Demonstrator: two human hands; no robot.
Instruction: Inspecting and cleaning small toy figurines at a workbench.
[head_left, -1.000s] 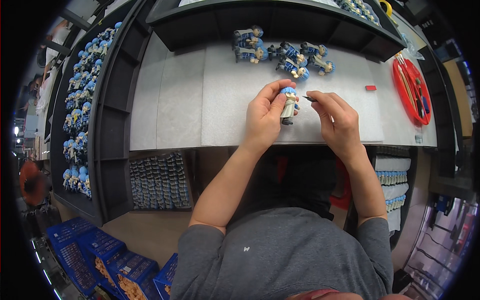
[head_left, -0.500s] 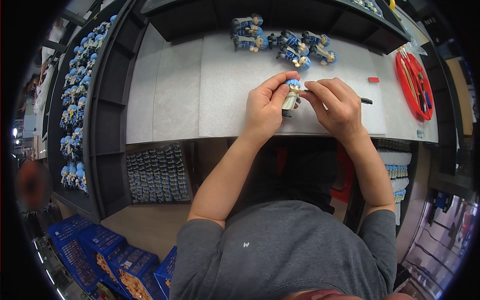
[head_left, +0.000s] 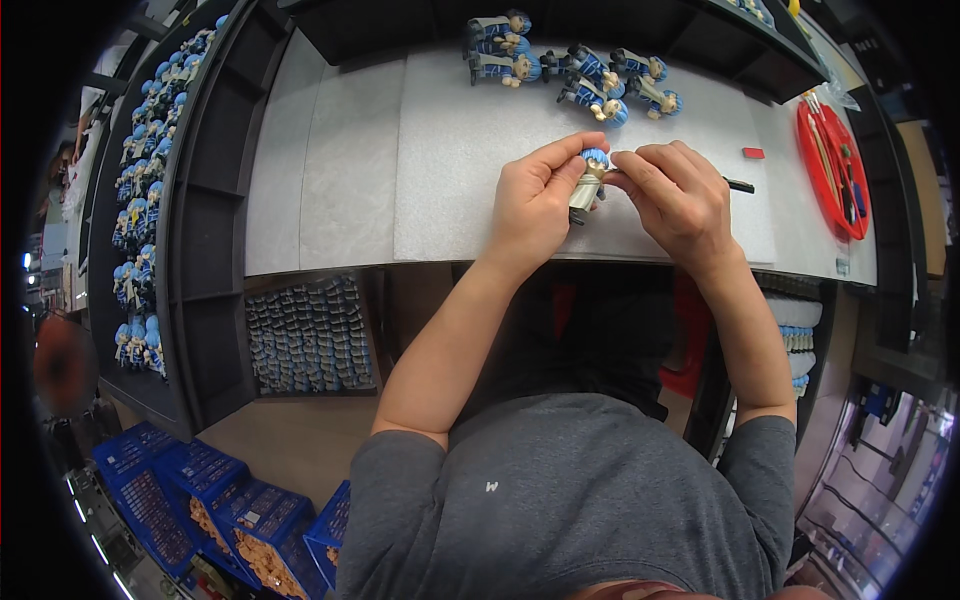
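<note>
My left hand (head_left: 535, 205) pinches a small figurine (head_left: 587, 190) with light blue hair and a pale cream coat, held upright just above the front of the work mat. Its thumb lies along the figurine's side and the index finger reaches over its head. My right hand (head_left: 680, 200) is closed around a slim stick-like tool (head_left: 740, 185). The tool's black end sticks out beyond the knuckles. Right fingertips meet the figurine near its face and hide the tool's other end, so I cannot tell whether it is a pen or a brush.
Several matching figurines (head_left: 590, 85) lie on the white foam mat (head_left: 440, 180). At the right are a red tray (head_left: 815, 170) of brushes and a small red block (head_left: 753, 153). Black racks (head_left: 215, 220) of figurines stand left; blue crates (head_left: 150, 500) sit on the floor.
My right fingers have closed in on the figurine's head, covering the thin tool tip that showed before. The tool's black end has swung slightly upward, and the view has shifted a little.
</note>
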